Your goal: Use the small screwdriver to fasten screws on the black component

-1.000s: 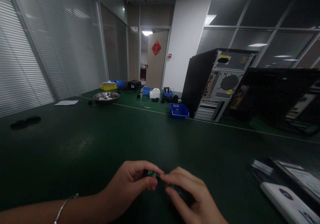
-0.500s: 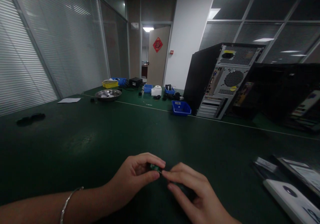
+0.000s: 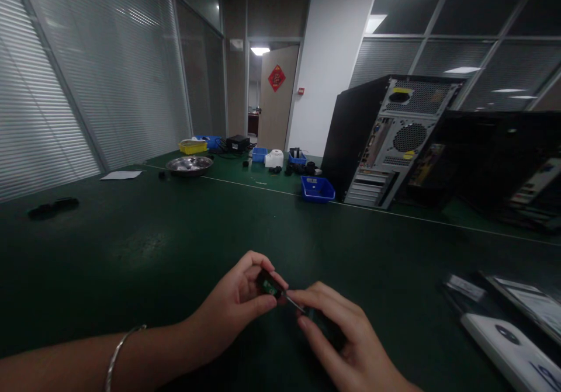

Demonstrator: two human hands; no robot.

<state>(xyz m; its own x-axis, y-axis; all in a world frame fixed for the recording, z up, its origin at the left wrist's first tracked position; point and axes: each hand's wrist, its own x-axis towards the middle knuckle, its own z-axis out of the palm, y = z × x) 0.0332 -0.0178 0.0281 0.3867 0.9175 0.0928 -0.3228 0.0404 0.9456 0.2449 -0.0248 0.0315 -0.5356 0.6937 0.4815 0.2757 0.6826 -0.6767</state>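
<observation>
My left hand (image 3: 232, 298) is closed around a small black-cased piece with a green circuit board (image 3: 270, 288), pinched between thumb and fingers. A silver bracelet (image 3: 117, 356) circles that wrist. Just to its right, my right hand (image 3: 344, 330) is closed on a small screwdriver (image 3: 296, 304). Its thin metal shaft points up and left at the edge of the circuit board piece; I cannot tell whether the tip touches it. The handle is mostly hidden in the palm. Both hands are over the dark green tabletop (image 3: 210, 228).
A computer tower (image 3: 363, 141) stands at the back right, beside a blue tray (image 3: 318, 190). Farther left sits a metal bowl (image 3: 189, 166). A white box-like item (image 3: 508, 345) and a hard drive (image 3: 530, 301) lie at the near right. A dark object (image 3: 53, 208) rests at left.
My left fingers have shifted upward, so more of the circuit board piece shows. More of the screwdriver shaft is exposed between the hands. Things on the table have stayed put.
</observation>
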